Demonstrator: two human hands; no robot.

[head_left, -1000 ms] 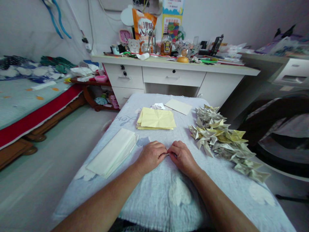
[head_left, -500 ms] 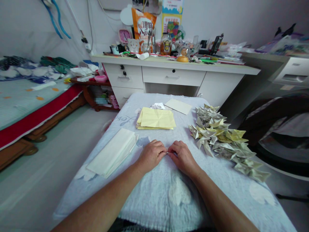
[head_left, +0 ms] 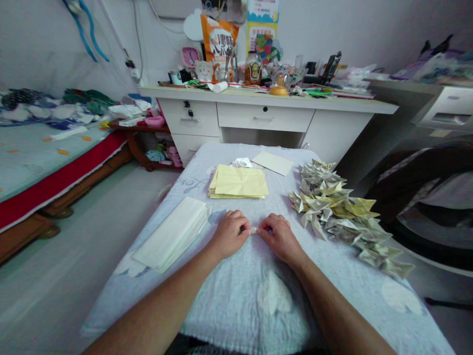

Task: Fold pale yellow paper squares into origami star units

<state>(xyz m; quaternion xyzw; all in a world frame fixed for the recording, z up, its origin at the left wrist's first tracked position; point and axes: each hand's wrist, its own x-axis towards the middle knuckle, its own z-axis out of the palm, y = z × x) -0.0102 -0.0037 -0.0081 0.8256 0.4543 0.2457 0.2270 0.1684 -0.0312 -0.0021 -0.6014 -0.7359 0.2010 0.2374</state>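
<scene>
Between my two hands is a small piece of whitish paper (head_left: pixel 253 230), mostly covered by my fingers. My left hand (head_left: pixel 231 231) pinches its left end with thumb and forefinger. The right end is pinched by my right hand (head_left: pixel 280 235). Just beyond my hands lies a stack of creased yellow paper sheets (head_left: pixel 242 181). To the left of my left hand rests a pile of long folded white paper (head_left: pixel 173 231). A row of pointed folded paper pieces (head_left: pixel 340 212), grey-white and yellow, spreads out to the right of my right hand.
A pale blue cloth (head_left: pixel 236 305) covers the table. A cream sheet (head_left: pixel 272 162) and crumpled white paper (head_left: pixel 242 162) lie at its far end. Behind stands a cluttered white desk (head_left: pixel 266 117); a bed (head_left: pixel 55 153) is left, a washing machine (head_left: pixel 443 172) right.
The fingertips have drawn slightly apart, and more of the small paper shows between them. My left hand has tilted a little. Everything else on the table stays put.
</scene>
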